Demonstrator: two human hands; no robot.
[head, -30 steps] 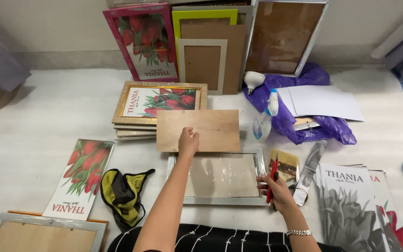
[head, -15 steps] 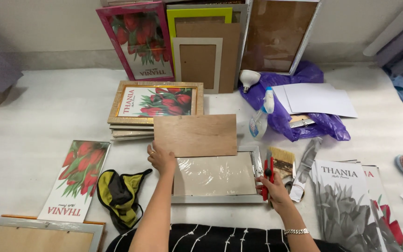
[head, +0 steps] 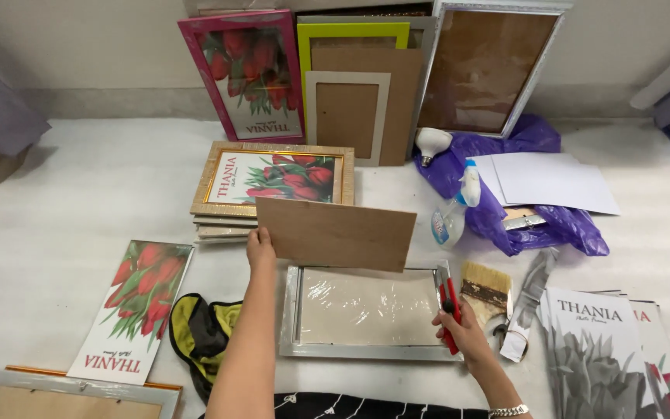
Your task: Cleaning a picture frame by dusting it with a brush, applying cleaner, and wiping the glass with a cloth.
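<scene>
Left hand [head: 260,247] now grips left edge of brown rectangular backing board [head: 336,233]; before, palm lay on top. Board tilted up, off silver frame with clear film [head: 366,310] below. Right hand [head: 461,330] closed on red-handled cutter [head: 450,302], at frame right edge.

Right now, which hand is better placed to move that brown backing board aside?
Left. The left hand already grips the brown backing board at its edge; the right hand holds a red tool.

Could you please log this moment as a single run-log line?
left hand: lifting brown backing board by its left edge | right hand: gripping red tool | silver frame: flat, face down
</scene>
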